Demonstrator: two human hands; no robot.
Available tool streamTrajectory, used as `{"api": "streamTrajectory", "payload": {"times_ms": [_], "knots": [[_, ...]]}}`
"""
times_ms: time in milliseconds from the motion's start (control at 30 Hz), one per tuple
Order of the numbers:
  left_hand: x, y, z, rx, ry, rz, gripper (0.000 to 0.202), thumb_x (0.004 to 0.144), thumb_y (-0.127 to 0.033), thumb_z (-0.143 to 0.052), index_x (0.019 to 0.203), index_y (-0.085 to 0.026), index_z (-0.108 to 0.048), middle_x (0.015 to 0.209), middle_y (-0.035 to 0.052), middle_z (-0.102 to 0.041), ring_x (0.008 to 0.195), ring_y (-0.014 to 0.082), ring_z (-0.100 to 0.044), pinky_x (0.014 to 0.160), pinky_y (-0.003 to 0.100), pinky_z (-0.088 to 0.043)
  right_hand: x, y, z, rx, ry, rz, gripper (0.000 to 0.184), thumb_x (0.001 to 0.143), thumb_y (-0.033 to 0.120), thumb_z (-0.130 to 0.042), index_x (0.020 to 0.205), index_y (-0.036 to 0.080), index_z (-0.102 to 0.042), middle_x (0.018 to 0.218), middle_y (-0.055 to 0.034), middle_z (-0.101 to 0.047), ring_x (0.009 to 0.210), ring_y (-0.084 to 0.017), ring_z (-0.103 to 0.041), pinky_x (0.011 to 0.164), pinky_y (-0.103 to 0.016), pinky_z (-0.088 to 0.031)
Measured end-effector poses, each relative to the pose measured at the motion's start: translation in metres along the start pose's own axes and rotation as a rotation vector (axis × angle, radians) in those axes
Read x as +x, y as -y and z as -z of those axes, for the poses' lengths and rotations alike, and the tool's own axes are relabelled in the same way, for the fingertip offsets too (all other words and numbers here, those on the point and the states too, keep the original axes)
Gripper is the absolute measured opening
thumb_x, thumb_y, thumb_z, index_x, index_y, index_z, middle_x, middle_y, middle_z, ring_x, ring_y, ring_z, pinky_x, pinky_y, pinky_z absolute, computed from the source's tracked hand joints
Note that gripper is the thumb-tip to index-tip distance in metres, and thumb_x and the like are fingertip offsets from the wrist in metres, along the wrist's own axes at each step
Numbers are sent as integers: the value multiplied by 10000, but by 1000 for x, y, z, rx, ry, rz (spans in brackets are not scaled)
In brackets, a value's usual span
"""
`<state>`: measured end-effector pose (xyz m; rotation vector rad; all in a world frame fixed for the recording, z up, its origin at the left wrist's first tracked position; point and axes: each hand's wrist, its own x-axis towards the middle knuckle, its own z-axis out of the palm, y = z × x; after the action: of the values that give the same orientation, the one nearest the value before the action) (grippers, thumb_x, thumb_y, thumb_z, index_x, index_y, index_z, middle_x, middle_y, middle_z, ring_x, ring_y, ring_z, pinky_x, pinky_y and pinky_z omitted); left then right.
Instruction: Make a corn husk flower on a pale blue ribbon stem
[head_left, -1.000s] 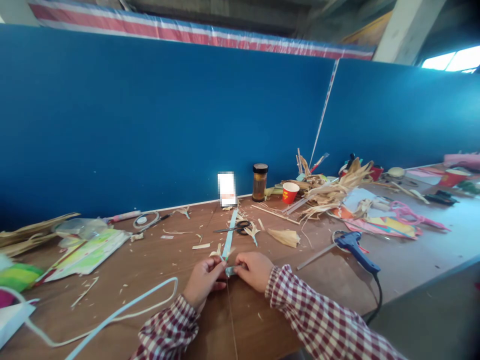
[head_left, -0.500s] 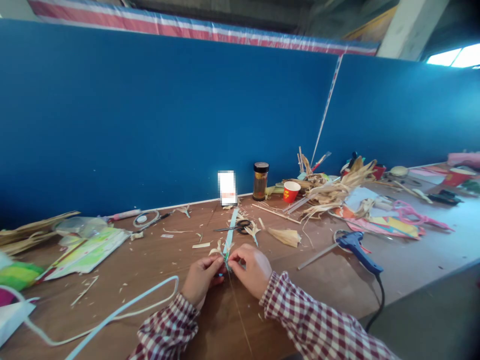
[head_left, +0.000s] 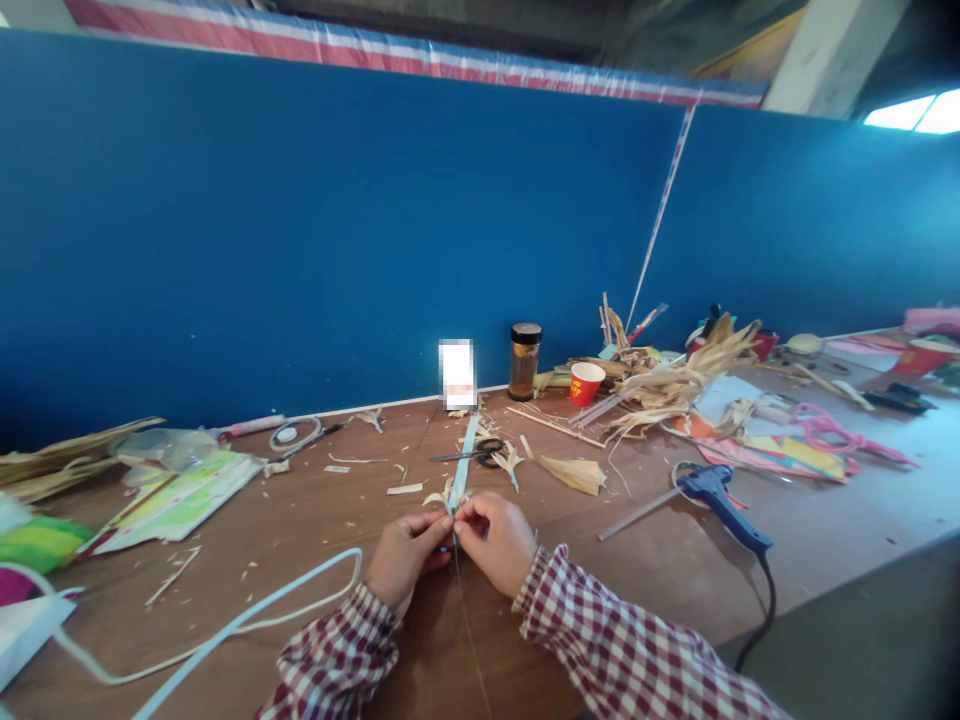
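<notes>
My left hand (head_left: 409, 555) is closed, thumb and fingertips pinching the base of a small pale corn-husk flower (head_left: 442, 496). Its curled petals poke up above the fingers, while the stem is mostly hidden. Against it from the other side, my right hand (head_left: 499, 540) closes thumb and forefinger in a pinch at the same base. A thin pale line, perhaps a thread, runs from below the fingers toward me. Just beyond lie black scissors (head_left: 491, 453) across a light blue strip (head_left: 466, 450), beside another small husk flower (head_left: 508, 462).
On the right rests a blue glue gun (head_left: 724, 505) with its cord. Behind it are a heap of dry husks (head_left: 690, 375), a red paper cup (head_left: 586, 384) and a dark-lidded jar (head_left: 525, 362). A white cable (head_left: 255, 625) loops at left. A blue partition (head_left: 337, 220) closes the back.
The view has shifted slightly. My right fingertips have moved a little inward, closer to my left fingertips at the flower's base; less of the green there shows.
</notes>
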<state>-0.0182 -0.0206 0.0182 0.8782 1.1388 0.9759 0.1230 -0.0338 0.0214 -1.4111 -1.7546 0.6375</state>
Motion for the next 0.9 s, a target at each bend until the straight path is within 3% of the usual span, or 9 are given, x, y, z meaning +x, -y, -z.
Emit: {"api": "streamTrajectory", "payload": {"times_ms": [267, 500, 667, 733, 800, 833, 900], "knots": [[1, 1, 0, 8, -10, -3, 295, 506, -359, -773, 664, -130, -676, 590, 12, -611, 552, 101, -552, 483, 186, -467, 1, 5, 5, -80, -13, 50, 72, 756, 204, -537, 719, 205, -598, 719, 10, -565, 617, -106, -507, 575, -207, -381], [-1, -2, -1, -36, -49, -4, 333, 488, -364, -784, 682, -123, -661, 612, 10, -606, 569, 101, -552, 481, 191, -474, 6, -2, 19, -70, -42, -2, 128, 813, 245, -472, 770, 190, -579, 709, -3, -594, 605, -108, -526, 569, -211, -380], [-3, -6, 0, -35, -23, 32, 326, 521, -361, -778, 702, -127, -642, 694, 26, -615, 636, 108, -575, 485, 171, -480, 9, -12, 53, -305, -66, -45, 326, 873, 341, -369, 708, 183, -602, 559, -9, -557, 537, -130, -503, 530, -244, -358], [-3, -7, 1, -42, -24, 32, 325, 519, -343, -785, 714, -128, -639, 698, 22, -605, 632, 108, -574, 481, 174, -487, 5, -17, 71, -383, -82, 20, 226, 839, 303, -427, 904, 194, -614, 729, -27, -619, 670, -154, -553, 618, -260, -400], [-2, -6, 1, -47, -33, 30, 334, 510, -323, -793, 734, -132, -636, 693, 14, -596, 613, 101, -566, 480, 176, -494, -3, -24, 92, -434, -128, 124, 328, 794, 252, -488, 1116, 211, -530, 990, -50, -608, 892, -178, -547, 768, -288, -406], [-1, -6, 2, -43, -30, 31, 336, 514, -317, -792, 751, -138, -634, 694, 7, -593, 614, 98, -565, 484, 176, -498, -8, -29, 103, -468, -162, 153, 339, 787, 244, -500, 1124, 209, -523, 1058, -62, -585, 971, -189, -520, 827, -303, -388], [0, -4, 2, -20, -38, 40, 338, 518, -314, -789, 766, -147, -630, 696, 0, -594, 622, 99, -569, 486, 172, -501, -20, -43, 129, -561, -227, 114, 171, 835, 269, -457, 891, 198, -602, 933, -66, -617, 930, -195, -530, 842, -314, -373]]}}
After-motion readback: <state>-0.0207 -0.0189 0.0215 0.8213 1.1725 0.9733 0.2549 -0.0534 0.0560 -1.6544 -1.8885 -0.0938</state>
